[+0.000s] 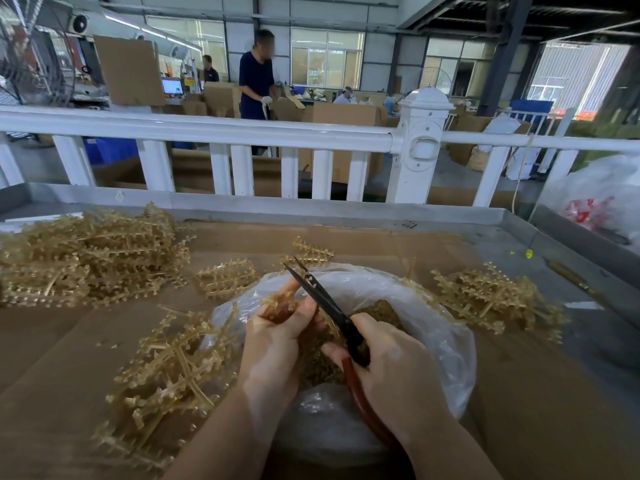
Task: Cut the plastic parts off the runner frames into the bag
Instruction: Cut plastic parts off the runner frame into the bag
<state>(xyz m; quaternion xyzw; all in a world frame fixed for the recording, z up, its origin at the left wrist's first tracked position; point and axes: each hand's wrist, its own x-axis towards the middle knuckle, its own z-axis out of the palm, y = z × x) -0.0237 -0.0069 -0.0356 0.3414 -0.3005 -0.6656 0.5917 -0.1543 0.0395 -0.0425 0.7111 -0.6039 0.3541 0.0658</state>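
Here, a runner frame [277, 304] pinched in the left hand [273, 341] right above the open mouth of the bag [433, 327], fingers curled around the amber plastic, thumb on top. Thin, light stuff by the look of it: stiff enough to hold shape, springy in the long spines, probably brittle at the little gates where parts join. Best held close to the cut, on the spine rather than on the small knobs, so nothing whips or flicks away when snipped. Scissors [322, 299] in the right hand [388, 368], fingers wrapped round the reddish-brown handles, blades slightly parted with tips pointing up and away past the frame. Down inside the bag, a brown heap of cut parts [377, 315] already. Around the bag, on the cardboard sheet [381, 244]: a loose pile of frames [169, 372] just to the left of the forearm, a large stack [86, 258] far left, a few singles [225, 278] between, another heap [491, 299] on the right, touching the bag's edge. Hard to say which piles are stripped and which untouched. Beyond the metal table rim [450, 214], a white railing [221, 133], and a workshop with cartons and people standing well apart.
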